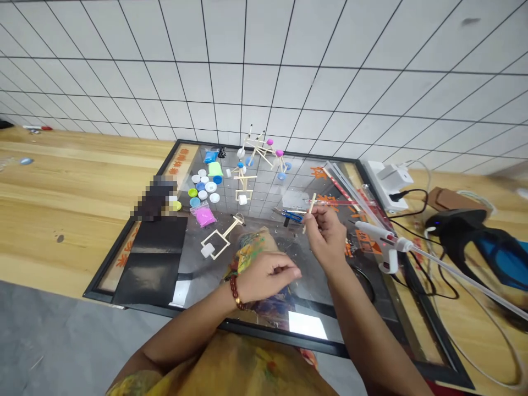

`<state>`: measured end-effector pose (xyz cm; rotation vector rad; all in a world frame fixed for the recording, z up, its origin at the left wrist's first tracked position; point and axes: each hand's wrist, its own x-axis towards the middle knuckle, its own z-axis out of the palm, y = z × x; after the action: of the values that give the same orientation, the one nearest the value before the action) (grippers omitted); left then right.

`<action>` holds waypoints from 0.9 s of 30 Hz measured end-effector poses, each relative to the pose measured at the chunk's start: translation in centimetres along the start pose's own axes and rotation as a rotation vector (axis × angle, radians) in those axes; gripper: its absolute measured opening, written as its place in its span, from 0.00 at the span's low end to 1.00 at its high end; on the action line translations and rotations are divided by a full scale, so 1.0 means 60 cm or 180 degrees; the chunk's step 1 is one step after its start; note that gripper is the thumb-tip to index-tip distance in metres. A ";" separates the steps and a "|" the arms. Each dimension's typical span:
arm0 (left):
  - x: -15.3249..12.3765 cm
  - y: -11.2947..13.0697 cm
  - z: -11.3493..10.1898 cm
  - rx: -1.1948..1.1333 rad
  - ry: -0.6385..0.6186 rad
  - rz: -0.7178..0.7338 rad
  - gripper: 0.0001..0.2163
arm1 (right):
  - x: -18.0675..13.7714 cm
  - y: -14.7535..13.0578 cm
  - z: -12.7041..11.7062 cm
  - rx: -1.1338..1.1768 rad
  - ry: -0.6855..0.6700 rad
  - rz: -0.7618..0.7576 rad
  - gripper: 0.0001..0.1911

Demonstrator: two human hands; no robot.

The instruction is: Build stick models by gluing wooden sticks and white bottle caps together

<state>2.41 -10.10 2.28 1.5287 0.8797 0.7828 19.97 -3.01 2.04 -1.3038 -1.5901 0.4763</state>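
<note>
My right hand (328,236) pinches a short wooden stick (312,204) upright between thumb and fingers, above the glass panel. My left hand (266,276), with a beaded bracelet (235,291) at the wrist, hovers nearer my body. Its fingers are curled together and nothing shows in them. Left of it lies a small stick frame (215,243) with a white block (207,250) at one corner. A second stick frame (243,190) stands farther back. Behind my right hand lie blue-handled cutters or pliers (292,215).
A stick structure (259,148) with pink and blue caps stands near the tiled wall. Several bottle caps (202,187) and a pink packet (204,215) lie left of centre. A glue gun (381,239), a power strip (377,184) and cables are at the right. A black folder (152,256) lies left.
</note>
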 end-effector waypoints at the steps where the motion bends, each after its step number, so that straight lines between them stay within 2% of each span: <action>1: -0.008 0.008 -0.009 0.0858 0.0136 0.0249 0.14 | -0.005 0.000 0.005 0.0177 -0.0099 0.0078 0.09; 3: -0.023 0.022 -0.034 0.2326 0.0523 0.0481 0.11 | -0.013 0.001 0.014 0.0442 -0.0350 0.0214 0.10; 4: -0.028 0.027 -0.048 0.2775 0.0773 0.0495 0.11 | -0.016 0.000 0.018 0.0524 -0.0451 0.0270 0.10; 7: -0.034 0.031 -0.092 0.3584 0.1595 0.0182 0.11 | -0.022 -0.003 0.026 0.0632 -0.0635 0.0358 0.11; 8: -0.032 0.029 -0.104 0.3799 0.1729 -0.0034 0.11 | -0.024 -0.004 0.029 0.0656 -0.0649 0.0355 0.11; 10: -0.027 0.023 -0.123 0.4115 0.1747 -0.0503 0.11 | -0.026 -0.008 0.031 0.0676 -0.0653 0.0289 0.10; 13: -0.018 0.014 -0.135 0.4375 0.1540 -0.1133 0.13 | -0.026 -0.011 0.033 0.0661 -0.0657 0.0180 0.09; 16: -0.014 0.007 -0.139 0.4490 0.1373 -0.1472 0.13 | -0.024 -0.008 0.032 0.0669 -0.0627 0.0146 0.09; 21: -0.012 -0.007 -0.144 0.4475 0.1279 -0.1515 0.10 | -0.020 -0.001 0.033 0.0741 -0.0549 0.0198 0.10; 27: -0.018 -0.017 -0.156 0.4155 0.1536 -0.1310 0.10 | -0.019 0.001 0.032 0.0792 -0.0503 0.0256 0.11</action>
<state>-6.27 -6.35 2.44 2.1221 2.2605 0.1936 18.27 -3.51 0.68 -1.1658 -1.5533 0.8178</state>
